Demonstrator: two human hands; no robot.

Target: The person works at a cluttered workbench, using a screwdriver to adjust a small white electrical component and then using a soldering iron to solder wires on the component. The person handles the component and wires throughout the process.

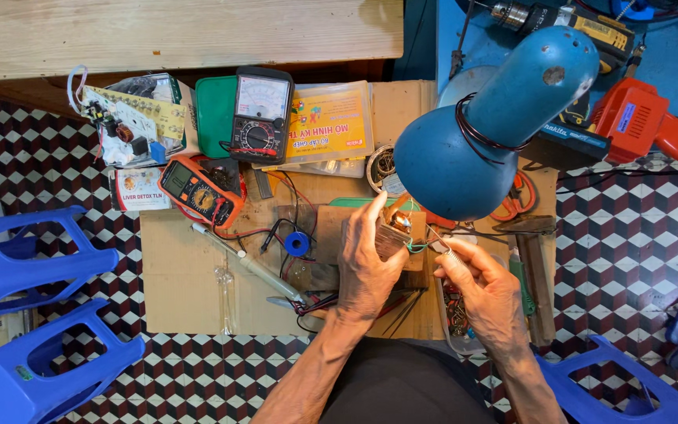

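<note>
Blue metal lamp shade overhead; orange handheld multimeter beside black analog meter; blue plastic stools left; red power drill on checkered tile floor.

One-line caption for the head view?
Left hand holds a small copper-wound part while right hand pinches a thin tool under a blue lamp.

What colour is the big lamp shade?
The round metal lamp shade is blue, seen best in the head view.
</note>
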